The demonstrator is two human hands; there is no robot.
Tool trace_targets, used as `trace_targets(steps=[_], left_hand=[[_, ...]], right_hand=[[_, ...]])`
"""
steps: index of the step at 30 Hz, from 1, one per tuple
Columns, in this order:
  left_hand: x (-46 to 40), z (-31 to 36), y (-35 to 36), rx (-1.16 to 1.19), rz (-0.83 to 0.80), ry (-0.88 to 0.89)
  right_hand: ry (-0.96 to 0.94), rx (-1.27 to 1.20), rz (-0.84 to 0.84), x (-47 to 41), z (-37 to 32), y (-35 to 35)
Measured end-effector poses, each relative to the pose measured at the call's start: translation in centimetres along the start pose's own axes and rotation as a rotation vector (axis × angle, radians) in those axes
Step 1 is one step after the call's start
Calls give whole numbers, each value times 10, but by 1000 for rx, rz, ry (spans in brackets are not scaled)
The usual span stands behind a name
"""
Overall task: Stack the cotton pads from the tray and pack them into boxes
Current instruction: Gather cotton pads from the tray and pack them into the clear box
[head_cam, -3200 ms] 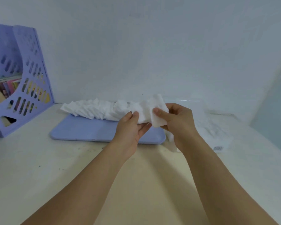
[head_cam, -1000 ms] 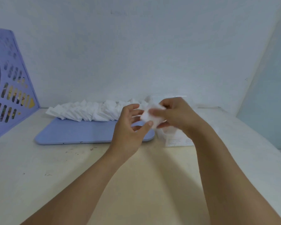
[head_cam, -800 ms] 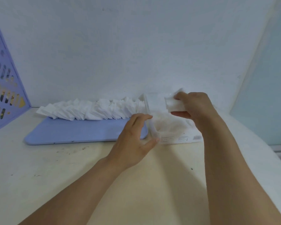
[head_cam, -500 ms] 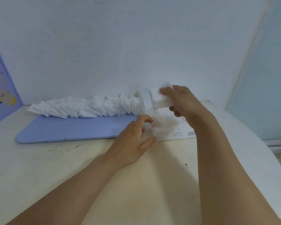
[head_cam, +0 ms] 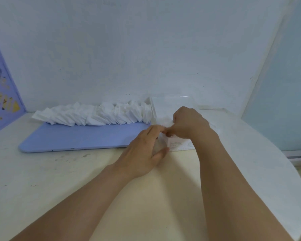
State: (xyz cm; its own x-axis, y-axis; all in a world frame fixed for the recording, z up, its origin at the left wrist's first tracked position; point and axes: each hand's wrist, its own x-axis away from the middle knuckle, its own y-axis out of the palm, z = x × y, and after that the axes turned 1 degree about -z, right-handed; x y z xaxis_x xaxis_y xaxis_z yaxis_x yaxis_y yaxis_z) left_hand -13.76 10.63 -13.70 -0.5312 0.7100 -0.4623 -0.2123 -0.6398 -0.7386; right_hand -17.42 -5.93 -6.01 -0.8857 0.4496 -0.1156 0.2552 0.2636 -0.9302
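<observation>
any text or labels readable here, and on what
None can be read.
Clear box: printed label on its near side, lines too small and blurred to read.
File rack: colours show through its slots, no legible words.
Tray and cotton pads: no text.

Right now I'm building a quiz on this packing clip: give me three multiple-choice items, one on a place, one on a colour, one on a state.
1. Where does the row of cotton pads lie?
A. along the tray's far edge
B. on the bare table
C. in the file rack

2. What colour is the tray?
A. green
B. light blue
C. red

3. What are the hands doing?
A. resting flat, apart
B. both at the clear box
C. lifting the tray

Answers:
1 A, the pads line the far edge.
2 B, its bare surface is light blue.
3 B, the left hand and right hand meet at the clear box.
</observation>
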Motion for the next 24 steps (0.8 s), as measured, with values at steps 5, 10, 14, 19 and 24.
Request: trace_targets(steps=[5, 10, 14, 19, 24], left_hand=[[1, 1, 0, 3, -3, -13], [0, 0, 0, 33, -26, -30], [0, -1, 0, -15, -14, -21], [0, -4, 2, -22, 3, 46], [1, -7, 3, -16, -6, 18]], right_hand=[[22, 95, -21, 1, -4, 0], [-20, 100, -142, -2, -5, -2], [-47, -6, -264, 3, -3, -13], [-23, 81, -143, -1, -6, 0], [18, -251, 8, -3, 13, -18]])
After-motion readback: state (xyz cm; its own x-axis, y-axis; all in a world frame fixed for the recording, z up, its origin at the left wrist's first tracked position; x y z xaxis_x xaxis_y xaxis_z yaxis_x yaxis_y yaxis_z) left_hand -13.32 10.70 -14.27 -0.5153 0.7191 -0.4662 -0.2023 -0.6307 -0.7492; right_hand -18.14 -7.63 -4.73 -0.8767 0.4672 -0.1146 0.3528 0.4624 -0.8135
